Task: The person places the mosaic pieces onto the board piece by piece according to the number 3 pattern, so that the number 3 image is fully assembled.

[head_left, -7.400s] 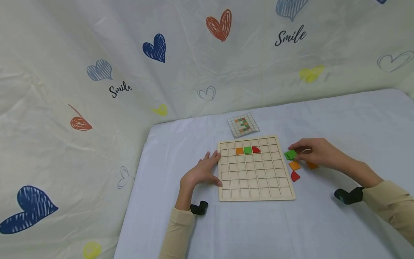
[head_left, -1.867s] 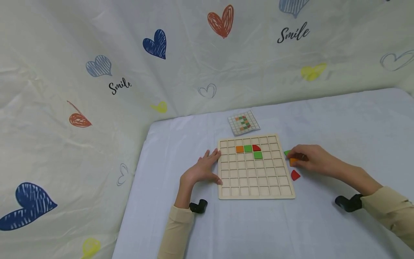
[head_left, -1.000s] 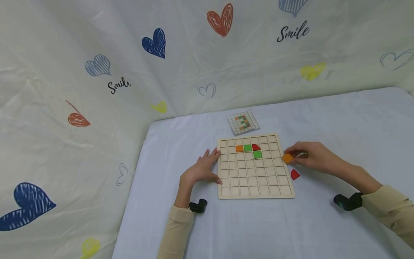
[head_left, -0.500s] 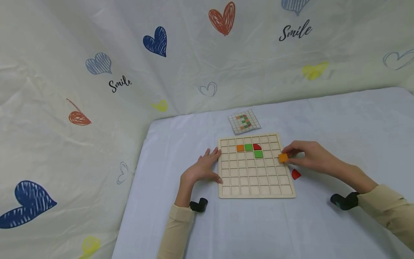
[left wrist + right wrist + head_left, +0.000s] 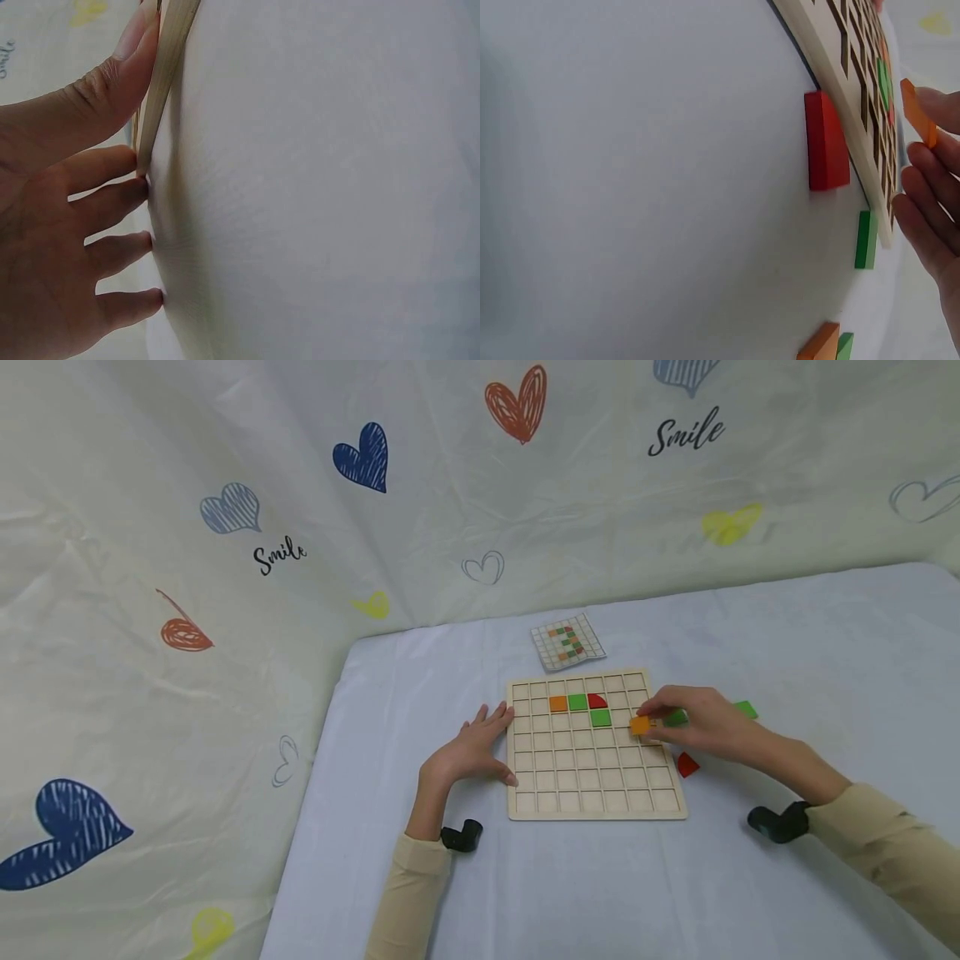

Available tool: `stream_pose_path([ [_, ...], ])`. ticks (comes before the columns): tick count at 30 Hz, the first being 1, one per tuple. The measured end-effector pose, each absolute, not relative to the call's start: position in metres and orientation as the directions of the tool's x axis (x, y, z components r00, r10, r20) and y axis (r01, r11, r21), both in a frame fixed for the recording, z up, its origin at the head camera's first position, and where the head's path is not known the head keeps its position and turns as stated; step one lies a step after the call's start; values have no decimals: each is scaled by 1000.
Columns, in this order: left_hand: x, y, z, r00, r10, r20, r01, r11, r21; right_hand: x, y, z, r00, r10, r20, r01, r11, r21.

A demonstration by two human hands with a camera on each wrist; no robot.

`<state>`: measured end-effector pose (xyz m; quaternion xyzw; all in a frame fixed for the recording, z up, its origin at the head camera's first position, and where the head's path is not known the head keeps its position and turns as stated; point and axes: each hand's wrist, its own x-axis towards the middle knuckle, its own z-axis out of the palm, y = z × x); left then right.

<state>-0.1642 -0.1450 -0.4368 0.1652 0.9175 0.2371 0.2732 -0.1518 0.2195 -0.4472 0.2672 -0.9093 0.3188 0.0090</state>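
My right hand (image 5: 701, 720) pinches an orange square tile (image 5: 639, 726) between thumb and fingertips, over the right columns of the wooden grid board (image 5: 592, 814). In the right wrist view this orange tile (image 5: 919, 112) is held on its edge, apart from the board. Spread along the board's left side is my left hand (image 5: 470, 752), its fingertips and thumb touching the rim. An orange tile (image 5: 558, 703), a green tile (image 5: 577, 702) and a red quarter-circle tile (image 5: 596, 701) lie in one row. Below the red one sits another green tile (image 5: 601, 717).
Behind the board lies a pattern card (image 5: 567, 642). To its right are a loose red quarter-circle tile (image 5: 687, 765), a green tile (image 5: 677, 717) and another green tile (image 5: 746, 709). An orange tile (image 5: 820, 343) shows low in the right wrist view.
A green tile has been set in the cell below the red one. My right hand has taken an orange tile from the loose tiles and carried it left over the board. My left hand stays put.
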Motion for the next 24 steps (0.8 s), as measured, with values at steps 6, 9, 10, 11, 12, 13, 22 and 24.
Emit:
stream_pose_path([
  [6, -164, -144, -437, -797, 430, -424, 174, 835, 521, -153, 210, -448, -857, -494, 147, -470, 635, -613],
  [9, -164, -144, -438, -798, 428, -423, 173, 837, 520, -154, 204, -448, -857, -501, 121, -458, 634, -624],
  [10, -164, -144, -438, -799, 427, -424, 172, 838, 518, -155, 202, -448, -857, -503, 113, -455, 635, -624],
  [11, -164, -144, -438, -799, 425, -425, 172, 839, 515, -155, 199, -448, -855, -507, 111, -457, 634, -624],
  [12, -164, -144, -438, -799, 424, -426, 173, 841, 513, -155, 197, -448, -854, -509, 107, -455, 634, -626],
  [13, -164, -144, -437, -798, 423, -429, 172, 842, 511, -156, 195, -448, -853, -513, 102, -455, 632, -628],
  [22, -165, -145, -437, -796, 427, -430, 171, 839, 516, -154, 177, -453, -842, -526, 118, -475, 623, -622],
  [24, -165, -145, -438, -796, 426, -430, 171, 840, 515, -155, 175, -455, -839, -527, 137, -492, 625, -606],
])
